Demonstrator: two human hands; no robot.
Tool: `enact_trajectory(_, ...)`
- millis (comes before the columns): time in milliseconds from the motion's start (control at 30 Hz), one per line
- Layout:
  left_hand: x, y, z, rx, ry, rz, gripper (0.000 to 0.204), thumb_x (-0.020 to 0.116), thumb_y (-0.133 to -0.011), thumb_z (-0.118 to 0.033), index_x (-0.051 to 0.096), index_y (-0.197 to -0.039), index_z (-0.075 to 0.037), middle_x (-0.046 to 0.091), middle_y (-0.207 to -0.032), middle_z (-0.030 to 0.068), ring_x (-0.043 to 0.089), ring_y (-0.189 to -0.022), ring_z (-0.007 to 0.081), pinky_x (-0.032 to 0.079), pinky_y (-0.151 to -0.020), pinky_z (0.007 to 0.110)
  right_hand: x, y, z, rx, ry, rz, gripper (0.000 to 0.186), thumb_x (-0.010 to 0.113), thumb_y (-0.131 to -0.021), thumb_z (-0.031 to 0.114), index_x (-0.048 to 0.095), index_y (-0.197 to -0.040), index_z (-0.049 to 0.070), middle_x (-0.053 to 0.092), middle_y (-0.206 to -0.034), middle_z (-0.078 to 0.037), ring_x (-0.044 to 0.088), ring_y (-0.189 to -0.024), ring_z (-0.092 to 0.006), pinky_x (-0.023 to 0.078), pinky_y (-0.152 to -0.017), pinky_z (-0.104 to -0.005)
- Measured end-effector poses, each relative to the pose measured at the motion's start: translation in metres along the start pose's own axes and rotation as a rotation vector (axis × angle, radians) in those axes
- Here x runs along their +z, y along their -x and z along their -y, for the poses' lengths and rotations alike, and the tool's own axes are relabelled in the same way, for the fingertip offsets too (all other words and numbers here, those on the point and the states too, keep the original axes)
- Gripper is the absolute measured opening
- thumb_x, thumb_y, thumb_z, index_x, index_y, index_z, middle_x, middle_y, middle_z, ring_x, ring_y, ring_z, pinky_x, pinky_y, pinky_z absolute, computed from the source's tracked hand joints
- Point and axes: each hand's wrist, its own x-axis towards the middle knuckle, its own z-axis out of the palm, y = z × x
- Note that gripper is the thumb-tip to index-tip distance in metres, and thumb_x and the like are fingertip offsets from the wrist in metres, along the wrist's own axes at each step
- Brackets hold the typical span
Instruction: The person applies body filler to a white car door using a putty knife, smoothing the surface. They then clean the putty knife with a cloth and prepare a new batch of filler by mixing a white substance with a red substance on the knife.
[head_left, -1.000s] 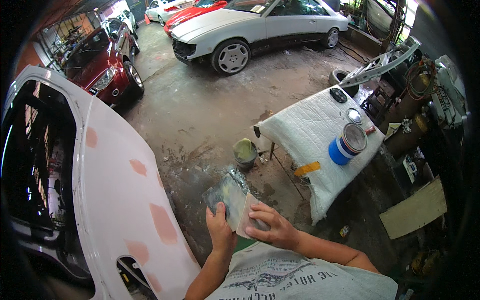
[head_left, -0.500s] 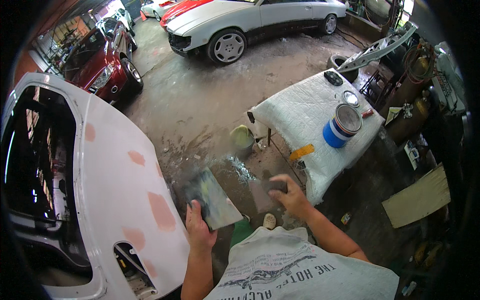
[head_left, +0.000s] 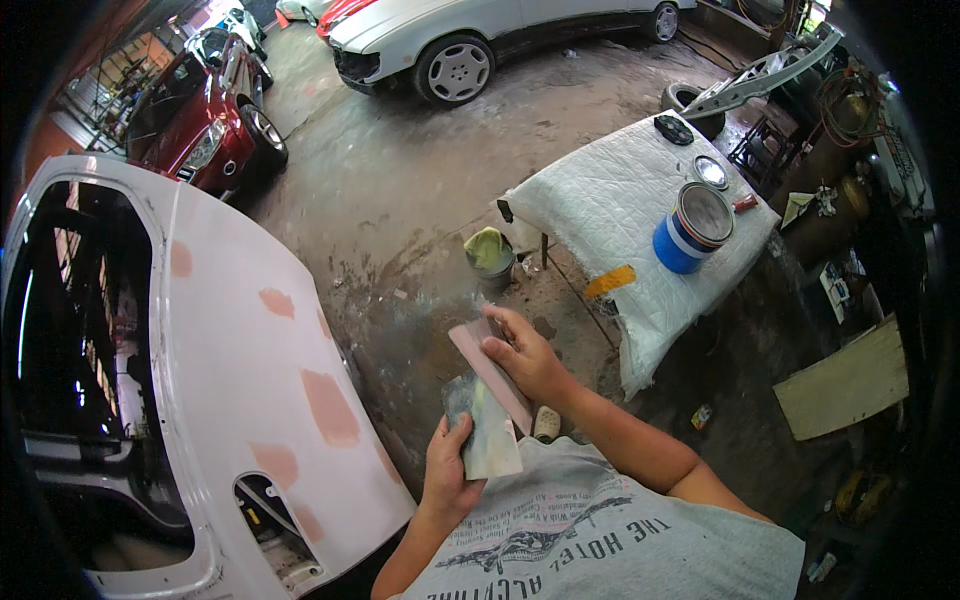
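Holding smeared board (head_left: 497, 440) by its edge in left hand (head_left: 449, 465), pinkish spreader (head_left: 484, 365) gripped in right hand (head_left: 526, 358), wide floor (head_left: 400, 180) beyond

Matt flat blade (head_left: 493, 368), smeared board (head_left: 492, 440), glossy red car (head_left: 192, 118)

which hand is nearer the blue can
Right. The right hand, with the pinkish tool, is left of and below the blue can in the picture; the left hand, with the smeared board, is farther down and left.
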Motion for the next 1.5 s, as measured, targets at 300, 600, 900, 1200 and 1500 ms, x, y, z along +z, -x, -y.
enact_trajectory(300,-0.017,-0.013,-0.033,0.112,-0.077,0.018,0.034,0.056,-0.101,-0.019,0.047,-0.130,-0.005,0.067,-0.113,0.0122,0.070,-0.098,0.0245,0.059,-0.085,0.039,-0.056,0.054,0.002,0.083,0.560,0.138,0.064,0.070,-0.091,0.038,0.048,-0.140,0.004,0.055,-0.139,-0.021,0.055,-0.127,-0.0348,0.044,-0.105,-0.0391)
enact_trajectory(600,-0.018,-0.020,-0.053,0.082,-0.448,0.116,0.036,0.053,-0.103,-0.015,0.048,-0.135,0.000,0.062,-0.123,0.0081,0.059,-0.110,0.0142,0.048,-0.097,0.031,-0.060,-0.019,0.061,-0.380,0.916,0.057,0.074,0.070,-0.088,0.046,0.042,-0.143,0.005,0.063,-0.123,-0.022,0.066,-0.104,-0.0392,0.055,-0.084,-0.0436)
enact_trajectory(900,-0.015,-0.034,-0.065,0.215,-0.472,0.037,0.034,0.051,-0.104,-0.017,0.049,-0.134,0.000,0.062,-0.123,0.0087,0.060,-0.110,0.0164,0.047,-0.097,0.031,-0.023,0.005,0.030,-0.489,0.932,0.303,0.074,0.068,-0.088,0.048,0.040,-0.144,0.007,0.062,-0.098,-0.014,0.068,-0.075,-0.0347,0.055,-0.059,-0.0429)
enact_trajectory(1200,-0.029,-0.052,-0.068,0.616,-0.204,-0.239,0.037,0.047,-0.106,-0.020,0.044,-0.139,-0.006,0.060,-0.126,0.0093,0.063,-0.110,0.0228,0.054,-0.094,0.040,-0.030,0.036,0.041,-0.022,0.273,0.084,0.053,0.074,-0.089,0.019,0.045,-0.132,0.007,0.063,-0.106,-0.015,0.066,-0.095,-0.0288,0.053,-0.082,-0.0360)
enact_trajectory(1500,-0.049,-0.029,0.000,0.482,-0.015,-0.283,0.033,0.045,-0.106,-0.019,0.044,-0.135,-0.003,0.058,-0.124,0.0123,0.062,-0.108,0.0239,0.054,-0.093,0.041,0.009,0.075,0.021,-0.521,0.178,0.325,0.039,0.070,-0.080,-0.008,0.055,-0.113,0.007,0.057,-0.116,-0.016,0.058,-0.117,-0.0330,0.042,-0.110,-0.0474)
